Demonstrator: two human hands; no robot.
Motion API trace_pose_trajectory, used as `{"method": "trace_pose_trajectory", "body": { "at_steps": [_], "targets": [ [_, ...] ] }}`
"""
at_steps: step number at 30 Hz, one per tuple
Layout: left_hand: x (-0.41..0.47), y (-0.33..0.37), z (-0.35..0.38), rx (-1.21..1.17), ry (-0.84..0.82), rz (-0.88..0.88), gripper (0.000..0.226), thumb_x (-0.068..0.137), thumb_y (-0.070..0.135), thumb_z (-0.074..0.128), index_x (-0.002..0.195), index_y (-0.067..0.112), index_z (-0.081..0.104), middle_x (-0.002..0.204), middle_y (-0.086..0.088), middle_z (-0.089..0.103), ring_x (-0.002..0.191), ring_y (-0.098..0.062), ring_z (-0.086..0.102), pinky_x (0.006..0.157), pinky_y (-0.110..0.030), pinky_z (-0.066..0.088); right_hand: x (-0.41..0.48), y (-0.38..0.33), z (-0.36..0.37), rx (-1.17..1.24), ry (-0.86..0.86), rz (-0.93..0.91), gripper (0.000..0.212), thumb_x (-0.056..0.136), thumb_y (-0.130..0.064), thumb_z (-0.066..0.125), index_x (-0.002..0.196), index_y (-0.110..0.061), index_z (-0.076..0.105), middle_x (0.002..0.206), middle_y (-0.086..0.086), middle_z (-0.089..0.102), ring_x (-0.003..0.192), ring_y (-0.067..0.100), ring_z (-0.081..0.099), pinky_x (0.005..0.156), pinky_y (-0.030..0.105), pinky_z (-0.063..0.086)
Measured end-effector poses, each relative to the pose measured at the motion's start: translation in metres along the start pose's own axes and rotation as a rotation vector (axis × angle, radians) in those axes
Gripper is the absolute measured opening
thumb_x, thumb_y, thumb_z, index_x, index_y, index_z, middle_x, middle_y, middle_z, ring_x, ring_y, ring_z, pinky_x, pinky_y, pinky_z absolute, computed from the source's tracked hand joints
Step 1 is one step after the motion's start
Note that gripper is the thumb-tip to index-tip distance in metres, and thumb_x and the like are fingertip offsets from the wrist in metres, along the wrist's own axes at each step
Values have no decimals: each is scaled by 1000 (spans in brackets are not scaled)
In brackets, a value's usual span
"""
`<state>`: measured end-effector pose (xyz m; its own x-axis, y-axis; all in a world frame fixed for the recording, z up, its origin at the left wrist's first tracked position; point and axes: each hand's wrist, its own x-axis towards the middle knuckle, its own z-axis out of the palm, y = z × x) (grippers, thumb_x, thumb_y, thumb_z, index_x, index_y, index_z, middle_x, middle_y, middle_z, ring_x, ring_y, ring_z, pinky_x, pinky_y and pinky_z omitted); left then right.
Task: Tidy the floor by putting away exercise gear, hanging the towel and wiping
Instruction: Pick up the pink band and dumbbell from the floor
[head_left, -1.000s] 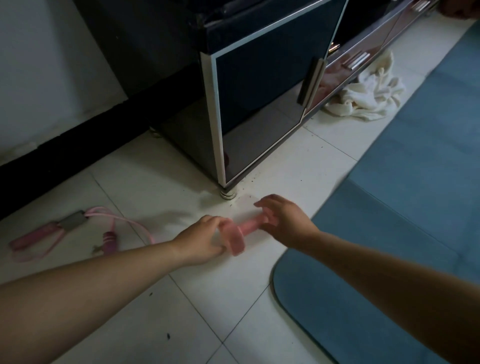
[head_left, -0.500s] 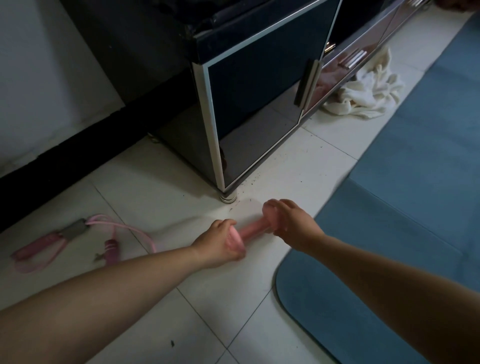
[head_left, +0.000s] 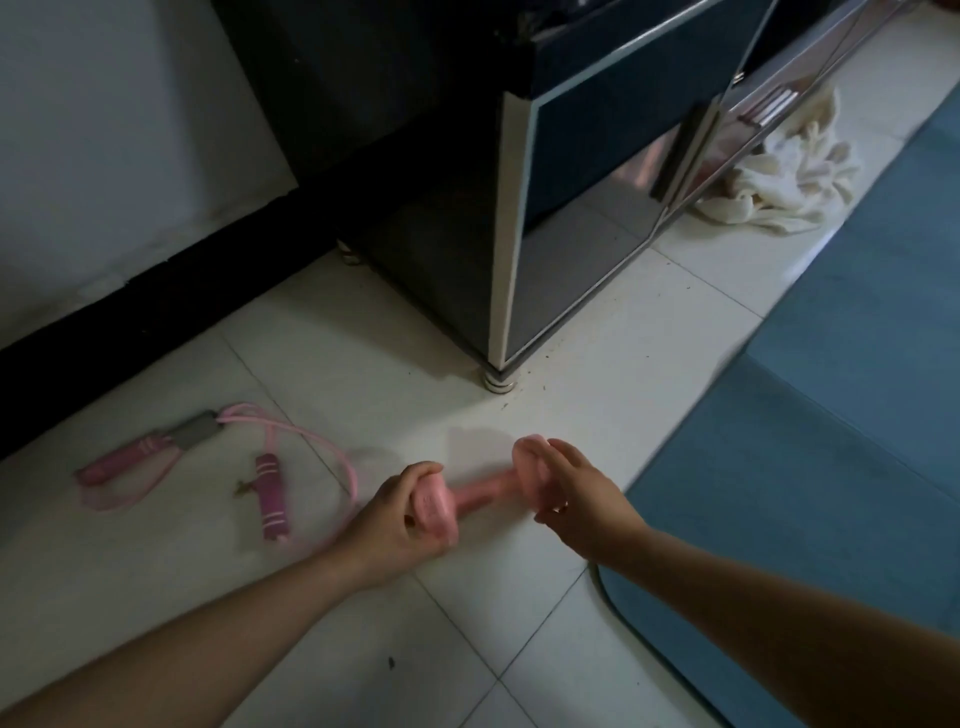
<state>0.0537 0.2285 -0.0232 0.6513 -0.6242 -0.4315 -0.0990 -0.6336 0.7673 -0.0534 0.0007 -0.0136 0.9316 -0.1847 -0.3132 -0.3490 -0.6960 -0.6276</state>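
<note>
A small pink dumbbell (head_left: 480, 496) is held between both hands just above the white tile floor. My left hand (head_left: 392, 522) grips its near, left end. My right hand (head_left: 582, 499) cups its far, right end. A pink skipping rope (head_left: 208, 457) with pink and grey handles lies loose on the tiles to the left, near the dark skirting. A crumpled cream towel (head_left: 779, 182) lies on the floor at the upper right, against the cabinet front.
A dark glass-fronted cabinet (head_left: 597, 171) on short metal feet stands straight ahead. A blue exercise mat (head_left: 831, 441) covers the floor on the right, its rounded corner beside my right forearm. The white tile floor (head_left: 311, 597) carries small specks of dirt.
Both hands have closed on the ends of the dumbbell and raised it slightly off the tiles. My view has shifted so the cabinet and towel sit further right.
</note>
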Motion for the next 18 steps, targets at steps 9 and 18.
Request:
{"method": "trace_pose_trajectory", "body": {
  "at_steps": [9,18],
  "targets": [
    [-16,-32,-59,179,189,82,82,67,47,65,137,13,40,137,2,37,129,-10,36,100,0,16,37,-68,29,20,12,-71,68,78,-12,71,129,-34,31,133,-3,41,98,18,54,77,23,47],
    [-6,-60,-110,307,324,8,71,66,47,62,128,16,47,131,-2,47,116,-20,47,100,-30,33,96,-116,54,-69,-34,-101,79,78,-15,73,139,-32,24,140,2,38,107,23,58,89,28,50]
  ]
}}
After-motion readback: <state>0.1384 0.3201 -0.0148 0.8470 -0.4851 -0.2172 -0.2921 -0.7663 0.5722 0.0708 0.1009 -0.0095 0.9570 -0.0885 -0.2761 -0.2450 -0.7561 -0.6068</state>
